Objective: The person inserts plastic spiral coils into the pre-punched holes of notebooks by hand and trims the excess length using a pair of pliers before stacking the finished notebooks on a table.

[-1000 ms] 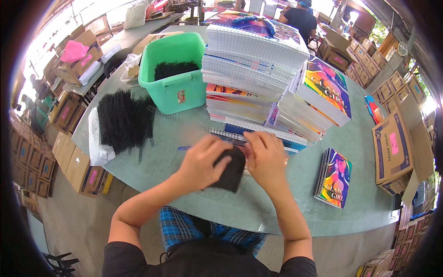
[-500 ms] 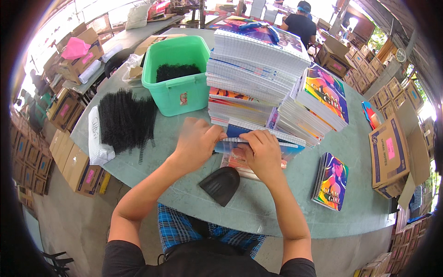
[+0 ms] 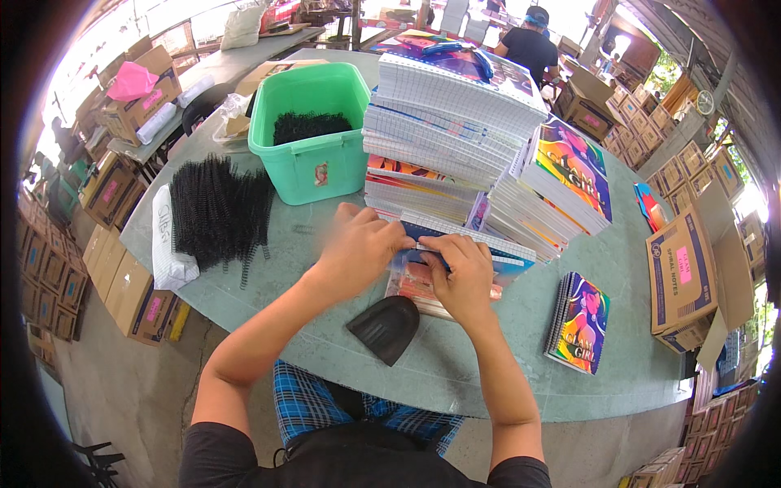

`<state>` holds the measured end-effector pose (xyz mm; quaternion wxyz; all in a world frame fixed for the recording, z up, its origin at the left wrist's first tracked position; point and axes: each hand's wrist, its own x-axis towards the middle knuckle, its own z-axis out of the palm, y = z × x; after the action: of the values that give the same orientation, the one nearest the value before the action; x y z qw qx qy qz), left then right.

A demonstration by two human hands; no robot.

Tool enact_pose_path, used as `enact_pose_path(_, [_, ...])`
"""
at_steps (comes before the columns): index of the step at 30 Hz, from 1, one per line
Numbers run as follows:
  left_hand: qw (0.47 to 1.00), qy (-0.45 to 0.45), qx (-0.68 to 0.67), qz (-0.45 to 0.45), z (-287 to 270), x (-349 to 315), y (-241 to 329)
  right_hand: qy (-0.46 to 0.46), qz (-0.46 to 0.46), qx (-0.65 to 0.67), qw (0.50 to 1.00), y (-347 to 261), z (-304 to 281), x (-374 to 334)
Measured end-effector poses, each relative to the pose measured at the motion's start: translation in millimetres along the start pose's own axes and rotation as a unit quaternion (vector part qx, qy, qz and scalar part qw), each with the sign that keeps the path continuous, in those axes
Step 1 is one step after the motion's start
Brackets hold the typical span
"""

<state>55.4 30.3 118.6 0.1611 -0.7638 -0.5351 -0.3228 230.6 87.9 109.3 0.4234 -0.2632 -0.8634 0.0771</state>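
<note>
My left hand (image 3: 358, 250) is closed in a pinch at the left end of a blue notebook (image 3: 508, 267) and is partly blurred. A faint black spiral coil (image 3: 305, 230) sticks out to the left of it. My right hand (image 3: 457, 272) grips the notebook's upper edge, thumb on the near side and fingers over the top. Beneath lies a pinkish-orange notebook stack (image 3: 435, 305), partly covered by my hands. A dark wedge-shaped piece (image 3: 386, 329) rests on the table just nearer to me.
Tall stacks of unbound notebooks (image 3: 455, 122) stand beyond my hands. At left are a green bin (image 3: 313, 171) with black coils and a coil pile (image 3: 215, 211) on a white wrapper (image 3: 169, 244). Bound notebooks (image 3: 579, 321) and an open carton (image 3: 687, 276) are at right.
My left hand has shifted right and closer to my right hand along the notebook's edge. The faint coil now shows to its left. My right hand still holds the notebook.
</note>
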Motion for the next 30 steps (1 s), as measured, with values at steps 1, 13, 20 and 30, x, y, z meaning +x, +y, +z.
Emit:
enact_pose_path(1, [1.000,0.001,0.007,0.007,-1,3,-1,-0.001,0.002,-0.002,1.000,0,0,0])
enact_pose_path(13, [0.995,-0.048,-0.023,0.079,1,-24,28,-0.010,0.008,-0.067,0.998,-7,8,1])
enact_pose_path(20, [0.952,-0.250,-0.124,-0.125,48,-92,25,-0.010,0.051,-0.028,0.998,-5,7,-1])
enact_pose_path(30, [0.894,-0.253,-0.287,-0.232,47,-111,19,0.007,0.042,-0.004,0.999,-4,9,-1])
